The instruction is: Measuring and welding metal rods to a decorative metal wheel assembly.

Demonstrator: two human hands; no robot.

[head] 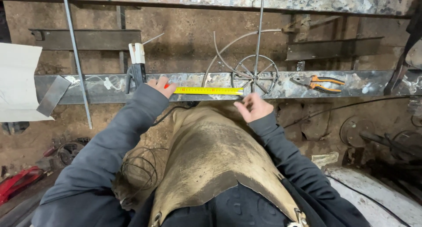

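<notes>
A yellow tape measure [206, 91] lies stretched along a worn steel beam [92, 87]. My left hand [161, 86] grips its red case at the tape's left end. My right hand [252, 106] pinches the tape's free end near the beam's front edge. Just beyond the right hand, a round wire wheel with spokes [255, 75] rests on the beam, joined to a thin upright rod [259, 29] and curved wires.
Orange-handled pliers [320, 83] lie on the beam to the right. A clamp [137, 64] stands by my left hand. A long thin rod [77, 60] leans at the left, beside a white sheet [17, 82]. Scrap metal and cables cover the dirt floor below.
</notes>
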